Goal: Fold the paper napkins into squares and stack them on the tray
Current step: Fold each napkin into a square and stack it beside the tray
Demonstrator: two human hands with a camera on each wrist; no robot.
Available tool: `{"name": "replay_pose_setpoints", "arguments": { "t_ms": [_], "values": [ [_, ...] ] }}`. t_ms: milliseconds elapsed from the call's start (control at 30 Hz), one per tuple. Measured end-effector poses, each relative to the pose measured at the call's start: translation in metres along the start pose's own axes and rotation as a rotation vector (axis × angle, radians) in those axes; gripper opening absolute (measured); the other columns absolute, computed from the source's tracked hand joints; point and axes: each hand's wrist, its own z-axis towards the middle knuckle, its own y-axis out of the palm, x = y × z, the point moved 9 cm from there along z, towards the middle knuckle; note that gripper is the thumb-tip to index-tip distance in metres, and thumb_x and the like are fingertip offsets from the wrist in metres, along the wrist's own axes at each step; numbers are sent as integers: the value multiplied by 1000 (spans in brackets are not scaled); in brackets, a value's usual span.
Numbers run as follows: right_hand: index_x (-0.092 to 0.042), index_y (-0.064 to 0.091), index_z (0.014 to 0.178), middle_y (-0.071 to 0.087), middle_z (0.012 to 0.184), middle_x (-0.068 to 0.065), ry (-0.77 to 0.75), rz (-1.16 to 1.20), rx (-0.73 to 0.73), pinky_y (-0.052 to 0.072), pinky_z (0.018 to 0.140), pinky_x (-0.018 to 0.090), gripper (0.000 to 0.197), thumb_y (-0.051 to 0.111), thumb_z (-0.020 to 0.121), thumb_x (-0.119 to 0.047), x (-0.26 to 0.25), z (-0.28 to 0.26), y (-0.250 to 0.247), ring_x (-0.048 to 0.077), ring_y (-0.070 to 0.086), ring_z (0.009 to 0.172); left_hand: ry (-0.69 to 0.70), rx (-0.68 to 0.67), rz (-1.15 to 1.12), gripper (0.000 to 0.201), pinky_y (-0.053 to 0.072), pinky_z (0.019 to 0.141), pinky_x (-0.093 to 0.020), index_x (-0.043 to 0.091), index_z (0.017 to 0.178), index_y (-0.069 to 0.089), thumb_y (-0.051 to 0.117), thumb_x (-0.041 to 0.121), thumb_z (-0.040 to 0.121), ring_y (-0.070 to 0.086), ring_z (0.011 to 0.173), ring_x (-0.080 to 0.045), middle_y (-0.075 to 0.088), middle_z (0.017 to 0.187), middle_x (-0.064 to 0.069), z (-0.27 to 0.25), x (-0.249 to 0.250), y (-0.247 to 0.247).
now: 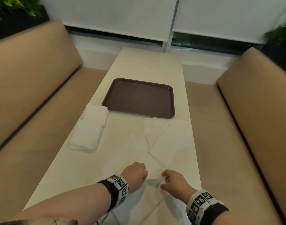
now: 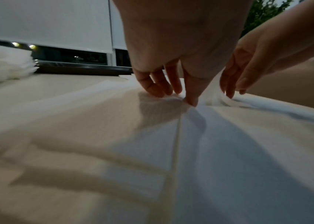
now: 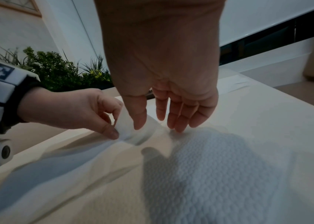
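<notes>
A white paper napkin [image 1: 153, 183] lies unfolded at the near end of the cream table [image 1: 147, 65], one part of it raised between my hands. My left hand [image 1: 135, 174] pinches that raised part between thumb and a finger [image 3: 112, 131]. In the right wrist view the napkin [image 3: 128, 134] stands up as a small flap, and my right hand [image 3: 156, 124] takes it between the thumb and the fingers behind. The empty brown tray [image 1: 139, 98] sits further up the table. A stack of folded napkins [image 1: 88, 132] lies left of the tray.
More unfolded napkins [image 1: 170, 140] are spread between my hands and the tray. Tan benches [image 1: 33, 95] [image 1: 252, 111] flank the narrow table. Plants [image 1: 12, 7] stand behind the benches, and a window with white blinds [image 1: 116, 17] closes the far end.
</notes>
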Motion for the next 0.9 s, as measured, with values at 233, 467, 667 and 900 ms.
{"name": "replay_pose_setpoints", "arguments": {
  "t_ms": [233,467,667,900],
  "values": [
    [-16,34,143,53,130,-5,41,809,167,46,95,33,105,88,57,-42,-20,1,-47,18,53,118,-167,322,-802,16,41,63,-29,26,81,47,55,23,94,52,66,-17,58,70,2,-9,-30,-81],
    [-1,62,117,72,107,10,-141,1027,28,55,83,36,27,58,91,-2,-99,18,-105,28,69,99,-135,377,-1413,9,53,63,-30,17,102,51,56,14,95,62,69,-17,65,71,0,-17,-42,-156],
    [-12,62,115,72,110,7,-295,1034,7,56,89,41,27,48,95,0,-136,1,-136,26,69,101,-82,376,-1511,16,56,65,-26,11,105,58,55,1,93,67,77,-16,70,88,-8,-35,-42,-174],
    [-25,78,84,73,94,3,-449,871,118,51,80,35,40,52,92,6,-163,-15,-158,20,65,87,-116,435,-1581,23,53,67,-30,11,87,64,54,-10,87,66,72,-20,69,85,-8,-47,-54,-191]
  ]
}}
